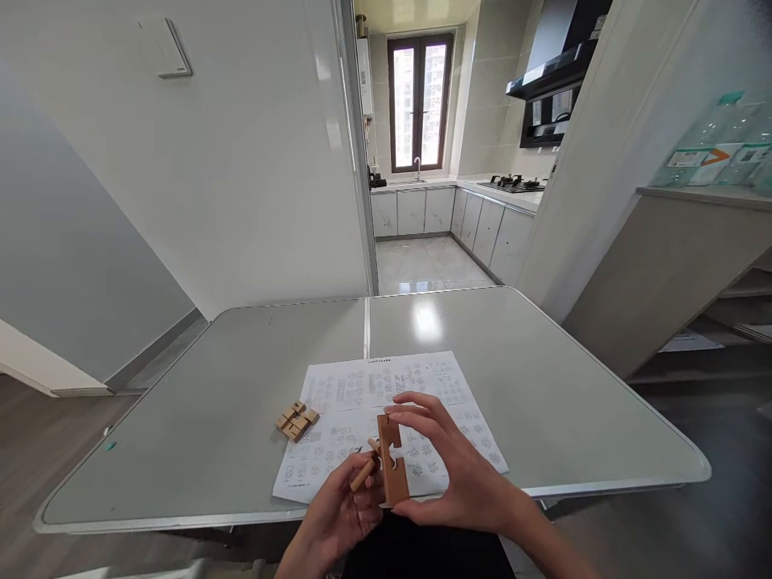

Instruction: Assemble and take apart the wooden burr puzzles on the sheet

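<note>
My right hand (pixel 467 474) grips a reddish-brown notched wooden block (pixel 395 482) at its two ends, thumb at the bottom and fingertips at the top. A square cut-out shows in the block's right side. Just left of it, my left hand (pixel 341 511) is closed around a smaller wooden puzzle piece (pixel 362 475) with a rod-like end sticking out. The two wooden parts are very close; whether they are joined I cannot tell. Lighter notched wooden pieces (pixel 296 422) lie clustered on the table, partly over the left edge of a printed sheet (pixel 338 386).
The sheet, covered with small line diagrams, lies under and beyond my hands on a grey-green table (pixel 199 434) with a pale rim. A small green bit (pixel 109 445) sits near the left edge. Water bottles (pixel 705 149) stand on a shelf at right; a kitchen lies beyond.
</note>
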`<state>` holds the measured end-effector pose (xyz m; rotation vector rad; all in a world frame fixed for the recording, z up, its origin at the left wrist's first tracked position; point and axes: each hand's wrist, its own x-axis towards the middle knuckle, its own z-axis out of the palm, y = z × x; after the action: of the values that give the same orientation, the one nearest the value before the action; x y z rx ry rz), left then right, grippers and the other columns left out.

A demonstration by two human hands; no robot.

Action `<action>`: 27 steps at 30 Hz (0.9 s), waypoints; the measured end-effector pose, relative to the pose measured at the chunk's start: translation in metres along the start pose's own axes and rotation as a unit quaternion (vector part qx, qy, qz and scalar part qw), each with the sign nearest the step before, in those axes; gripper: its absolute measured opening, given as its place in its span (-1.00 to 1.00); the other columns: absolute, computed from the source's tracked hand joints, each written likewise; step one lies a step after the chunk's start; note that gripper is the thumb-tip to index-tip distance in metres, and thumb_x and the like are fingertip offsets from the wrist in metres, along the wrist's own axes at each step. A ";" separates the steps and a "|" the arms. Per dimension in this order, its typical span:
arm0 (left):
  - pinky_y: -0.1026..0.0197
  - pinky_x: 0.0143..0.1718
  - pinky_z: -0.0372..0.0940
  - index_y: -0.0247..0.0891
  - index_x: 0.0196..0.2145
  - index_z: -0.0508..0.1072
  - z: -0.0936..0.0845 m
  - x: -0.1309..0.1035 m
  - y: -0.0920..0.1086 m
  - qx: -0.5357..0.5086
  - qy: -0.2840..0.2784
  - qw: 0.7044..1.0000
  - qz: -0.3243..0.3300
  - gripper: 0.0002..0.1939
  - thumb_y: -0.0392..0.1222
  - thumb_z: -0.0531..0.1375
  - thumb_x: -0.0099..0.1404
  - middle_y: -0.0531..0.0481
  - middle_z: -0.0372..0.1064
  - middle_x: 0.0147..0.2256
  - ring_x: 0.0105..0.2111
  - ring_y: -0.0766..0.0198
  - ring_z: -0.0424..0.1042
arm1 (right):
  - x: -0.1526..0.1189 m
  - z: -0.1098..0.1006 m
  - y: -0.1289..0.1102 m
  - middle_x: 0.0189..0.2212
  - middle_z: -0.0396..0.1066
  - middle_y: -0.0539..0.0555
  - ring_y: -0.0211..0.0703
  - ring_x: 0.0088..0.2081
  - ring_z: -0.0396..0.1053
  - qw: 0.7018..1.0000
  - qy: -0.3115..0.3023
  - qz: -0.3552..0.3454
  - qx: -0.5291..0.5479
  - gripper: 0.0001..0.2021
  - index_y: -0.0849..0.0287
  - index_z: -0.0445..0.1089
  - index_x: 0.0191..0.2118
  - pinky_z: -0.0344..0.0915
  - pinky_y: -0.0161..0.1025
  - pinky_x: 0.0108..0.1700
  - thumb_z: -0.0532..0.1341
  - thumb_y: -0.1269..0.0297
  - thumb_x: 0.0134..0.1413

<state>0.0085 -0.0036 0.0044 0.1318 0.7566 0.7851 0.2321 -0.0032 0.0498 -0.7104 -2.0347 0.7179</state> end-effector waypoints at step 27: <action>0.49 -0.69 0.01 -0.32 -0.40 0.39 -0.009 -0.011 -0.004 0.067 0.005 0.997 -0.033 -0.78 -0.21 0.36 0.25 0.20 0.15 -0.57 -0.68 0.54 0.05 | 0.015 -0.021 -0.037 0.12 0.33 0.17 -0.06 0.18 0.32 0.946 -0.170 -0.138 -0.238 -0.44 0.11 0.22 0.21 0.41 -0.19 0.15 0.15 0.69 0.13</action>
<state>-0.0005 -0.0155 0.0025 0.2231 0.8192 0.6721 0.2351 -0.0134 0.0940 -0.5721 -2.6032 0.1872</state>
